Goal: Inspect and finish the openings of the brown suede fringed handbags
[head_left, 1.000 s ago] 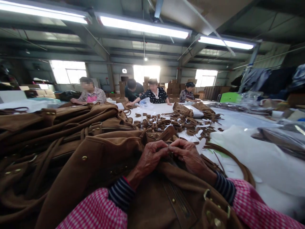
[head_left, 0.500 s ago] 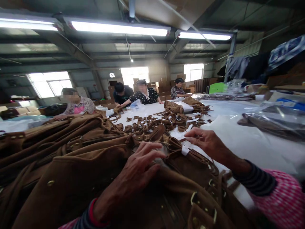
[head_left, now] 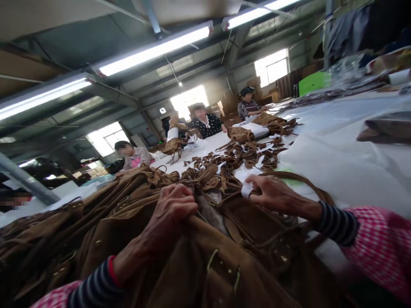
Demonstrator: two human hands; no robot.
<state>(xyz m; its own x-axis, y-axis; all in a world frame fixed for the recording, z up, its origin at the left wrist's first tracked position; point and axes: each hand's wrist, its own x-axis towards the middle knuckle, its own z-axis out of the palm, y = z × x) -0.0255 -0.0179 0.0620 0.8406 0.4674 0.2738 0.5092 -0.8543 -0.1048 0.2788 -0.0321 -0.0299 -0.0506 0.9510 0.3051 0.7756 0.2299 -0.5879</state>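
Just left of centre, the fingers of the left hand point(head_left: 167, 216) are curled in tight, closed over the upper edge of a brown bag point(head_left: 250, 278) that spreads through the lower middle of the frame. Right of centre, the right hand point(head_left: 276, 194) has thumb and fingers drawn together on a white band point(head_left: 246, 190), with hardly any gap left between them. Just beyond both hands, a heap of brown straps point(head_left: 237, 154) lies strewn over the white table point(head_left: 205, 146). More brown bags point(head_left: 105, 205) slump together at the left, and a pale sheet point(head_left: 337, 160) lies at the right. Across from us, near upper centre, I see a co-worker in a dotted top point(head_left: 210, 128), another in pink point(head_left: 138, 157) to the left, a third in a dark cap point(head_left: 248, 107) to the right
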